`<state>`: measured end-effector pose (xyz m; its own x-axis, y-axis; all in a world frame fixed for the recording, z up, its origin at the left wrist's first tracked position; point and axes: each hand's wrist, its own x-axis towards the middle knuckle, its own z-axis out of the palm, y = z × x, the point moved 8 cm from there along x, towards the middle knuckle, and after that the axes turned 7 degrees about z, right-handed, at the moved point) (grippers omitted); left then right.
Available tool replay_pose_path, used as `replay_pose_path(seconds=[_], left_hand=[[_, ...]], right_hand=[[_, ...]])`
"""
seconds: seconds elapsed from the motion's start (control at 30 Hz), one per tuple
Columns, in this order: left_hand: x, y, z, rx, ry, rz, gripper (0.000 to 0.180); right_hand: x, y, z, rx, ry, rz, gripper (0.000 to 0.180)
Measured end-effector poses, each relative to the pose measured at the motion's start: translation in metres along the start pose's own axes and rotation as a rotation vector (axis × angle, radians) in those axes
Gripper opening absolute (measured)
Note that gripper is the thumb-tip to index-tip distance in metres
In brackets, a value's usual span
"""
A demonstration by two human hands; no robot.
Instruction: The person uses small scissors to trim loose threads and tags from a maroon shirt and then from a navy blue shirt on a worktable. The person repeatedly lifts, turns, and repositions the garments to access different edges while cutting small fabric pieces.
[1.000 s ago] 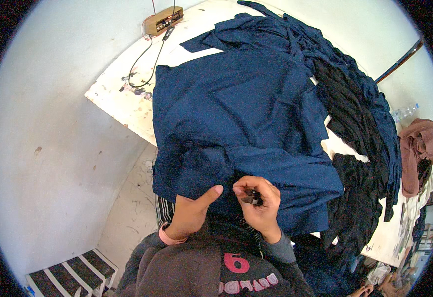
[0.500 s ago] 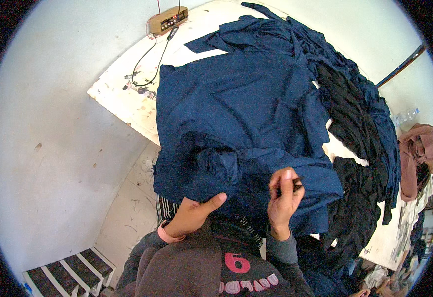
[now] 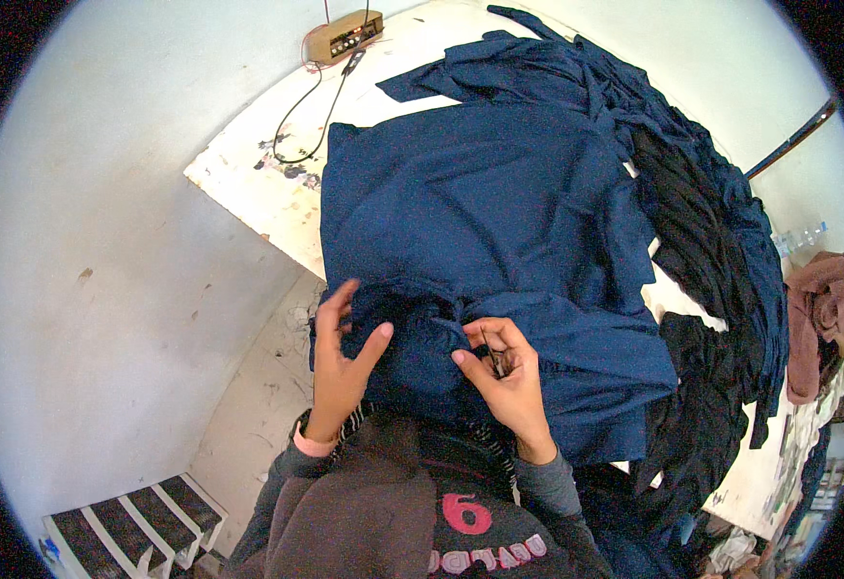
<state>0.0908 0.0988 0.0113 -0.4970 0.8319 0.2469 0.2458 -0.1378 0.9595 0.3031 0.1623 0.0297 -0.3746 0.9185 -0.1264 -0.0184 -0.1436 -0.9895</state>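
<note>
A navy blue garment [image 3: 480,193] lies spread over the table's near part, its lower edge gathered and hanging towards me. Above its left front edge is my left hand [image 3: 340,372], open, thumb and fingers apart with nothing between them; a pink band circles that wrist. My right hand [image 3: 513,381] is at the gathered cloth in the middle, its fingers curled round a small dark metal tool that looks like thread snips [image 3: 497,361]. Its thumb and fingertips are close to a fold of the garment; whether they pinch the cloth I cannot tell.
More navy clothes [image 3: 538,72] and black clothes [image 3: 687,207] pile along the white table [image 3: 248,193]'s far and right sides. A brown radio-like box [image 3: 345,37] with a cable stands at the back. Brown cloth [image 3: 817,309] lies far right; a slatted rack [image 3: 137,526] is lower left.
My left hand has lifted off the cloth edge and spread its fingers. My right hand has moved left towards the gathered fold, with the snips still in it. The view has shifted slightly.
</note>
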Motion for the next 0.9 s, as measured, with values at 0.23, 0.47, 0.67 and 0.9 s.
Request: replay_pose_path(seconds=[0.23,0.47,0.67,0.9], left_hand=[[0.013,-0.003,0.04,-1.038,-0.121,-0.477,0.039],[0.01,0.005,0.061,-1.419,-0.151,-0.585,0.042],[0.008,0.031,0.058,-1.003,-0.172,-0.457,0.034],[-0.001,0.045,0.053,-0.324,-0.453,-0.198,0.025]], right_hand=[[-0.012,-0.013,-0.026,-0.149,0.113,-0.037,0.032],[-0.021,-0.023,-0.047,-0.287,0.233,-0.062,0.029],[-0.02,-0.027,-0.05,-0.419,0.256,-0.151,0.032],[-0.012,-0.078,-0.019,-0.341,0.124,-0.389,0.043]])
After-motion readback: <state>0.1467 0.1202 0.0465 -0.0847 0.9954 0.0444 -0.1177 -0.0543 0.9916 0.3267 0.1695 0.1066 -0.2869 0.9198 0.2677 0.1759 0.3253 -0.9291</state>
